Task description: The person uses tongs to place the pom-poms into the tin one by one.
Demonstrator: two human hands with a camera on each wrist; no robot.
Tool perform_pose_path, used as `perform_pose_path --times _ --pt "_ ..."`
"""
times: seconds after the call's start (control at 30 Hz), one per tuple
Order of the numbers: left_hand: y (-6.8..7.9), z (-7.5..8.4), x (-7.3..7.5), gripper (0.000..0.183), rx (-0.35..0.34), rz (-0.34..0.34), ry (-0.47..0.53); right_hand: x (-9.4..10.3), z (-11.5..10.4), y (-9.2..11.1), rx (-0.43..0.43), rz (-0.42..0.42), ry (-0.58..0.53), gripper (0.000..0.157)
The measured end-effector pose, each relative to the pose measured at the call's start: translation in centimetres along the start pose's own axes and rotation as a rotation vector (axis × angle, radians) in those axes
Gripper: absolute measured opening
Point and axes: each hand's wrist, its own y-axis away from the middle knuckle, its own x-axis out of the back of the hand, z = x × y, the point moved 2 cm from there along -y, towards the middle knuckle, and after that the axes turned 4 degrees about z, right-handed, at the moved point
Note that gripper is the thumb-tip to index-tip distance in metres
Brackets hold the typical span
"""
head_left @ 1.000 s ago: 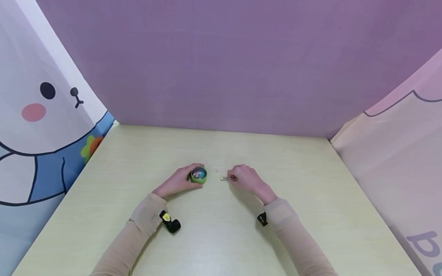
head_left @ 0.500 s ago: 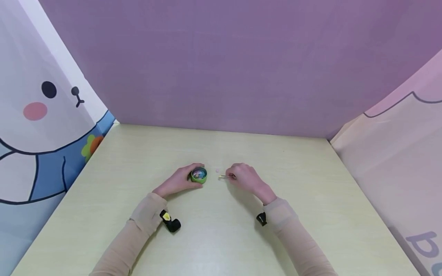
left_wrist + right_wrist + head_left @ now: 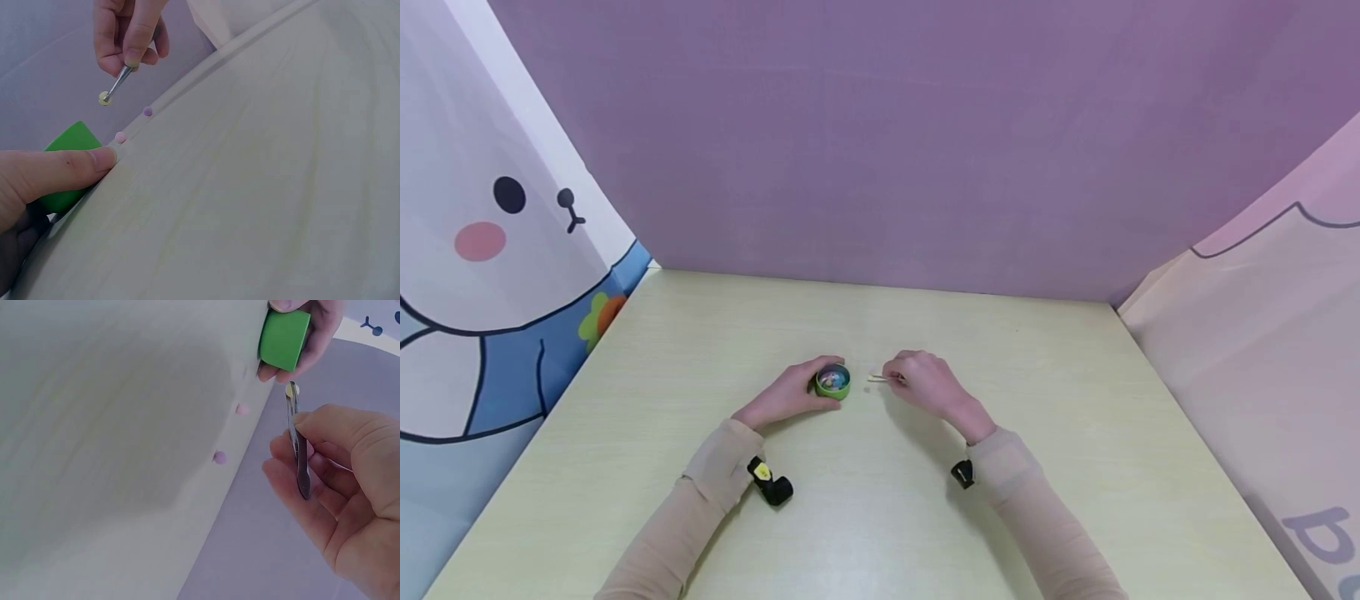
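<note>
Right hand [image 3: 928, 383] had shifted a little toward the cup [image 3: 832, 396] and away from the body since the earlier frames, carrying the tweezers [image 3: 303, 465] along. Left hand [image 3: 786, 392] and cup: no clear change.

Right hand pinched the tweezers between thumb and fingers. Their tips held a yellow bead [image 3: 102, 98], raised off the surface [image 3: 865, 500] and apart from the cup. Left hand gripped the cup, thumb on one side, fingers on the other. Cup was green, upright, mouth up, standing on the surface; it held small multicoloured pieces, too small to make out singly.

Two loose beads lay on the surface near the cup: one pink [image 3: 120, 137], one purple [image 3: 148, 111], just apart, the pink bead nearer the cup.

Both forearms wore beige sleeves [image 3: 722, 467], each with a black wrist camera. Behind the pale surface stood a purple backdrop [image 3: 880, 150]; at left, a panel with a cartoon face [image 3: 445, 167].
</note>
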Motion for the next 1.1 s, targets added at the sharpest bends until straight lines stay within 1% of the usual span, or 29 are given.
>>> perform_pose_path --times 0.17,0.53,0.83,1.1 --pt "0.0 0.0 0.0 0.076 0.000 -0.001 0.004 0.2 -0.5 -0.5 0.026 0.021 0.008 0.011" --pt "-0.1 -0.2 -0.1 0.075 -0.005 0.002 0.020 0.2 -1.5 -1.3 0.062 0.030 -0.001 0.012" --pt "0.0 0.0 0.0 0.075 -0.014 0.002 -0.004 -0.2 -2.5 -2.0 0.062 -0.004 -0.017 0.013" --pt "0.0 -0.1 0.0 0.075 -0.014 0.000 0.012 -0.6 -3.1 -2.3 0.063 -0.031 -0.023 0.015"
